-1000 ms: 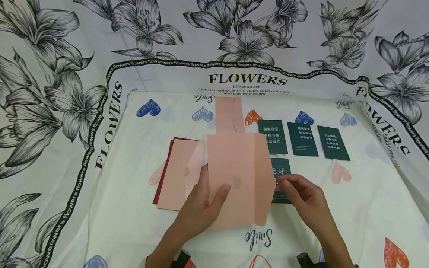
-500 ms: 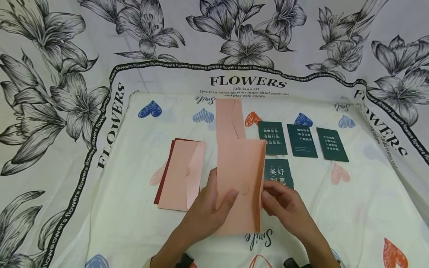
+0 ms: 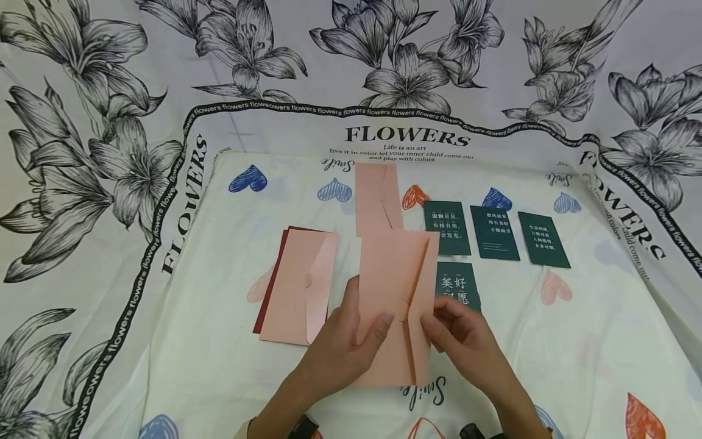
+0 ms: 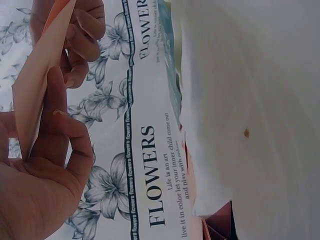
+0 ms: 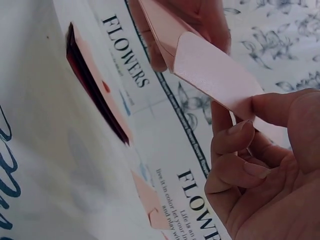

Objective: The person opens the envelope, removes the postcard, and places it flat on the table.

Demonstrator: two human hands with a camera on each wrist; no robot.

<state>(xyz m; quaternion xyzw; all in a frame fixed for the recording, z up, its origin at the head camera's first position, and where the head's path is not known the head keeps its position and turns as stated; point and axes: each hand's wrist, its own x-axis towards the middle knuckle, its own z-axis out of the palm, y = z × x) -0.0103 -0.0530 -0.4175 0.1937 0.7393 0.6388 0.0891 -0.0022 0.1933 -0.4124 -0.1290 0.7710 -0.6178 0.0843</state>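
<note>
A pale pink envelope (image 3: 386, 292) is held up above the cloth, its flap folded over along the right side with the edge lifted slightly. My left hand (image 3: 347, 341) grips its left side, thumb across the front and fingers behind. At the right edge, my right hand (image 3: 466, 341) pinches the flap side between thumb and fingers; the right wrist view shows the pale flap (image 5: 217, 70) between them. Whether anything is inside the envelope cannot be seen. Behind it, a dark green card (image 3: 457, 285) with white writing is partly covered by the envelope and my right hand.
To the left lies a stack of pink envelopes (image 3: 293, 283) with a dark red one (image 3: 270, 289) beneath. Another pink envelope (image 3: 377, 198) lies at the back. Three green cards (image 3: 495, 231) form a row on the right, on a white cloth (image 3: 203, 256) printed with hearts.
The flap stood unfolded to the right a second ago; it has swung over onto the envelope's front. My right hand has moved left and now pinches that edge. The left hand keeps its grip.
</note>
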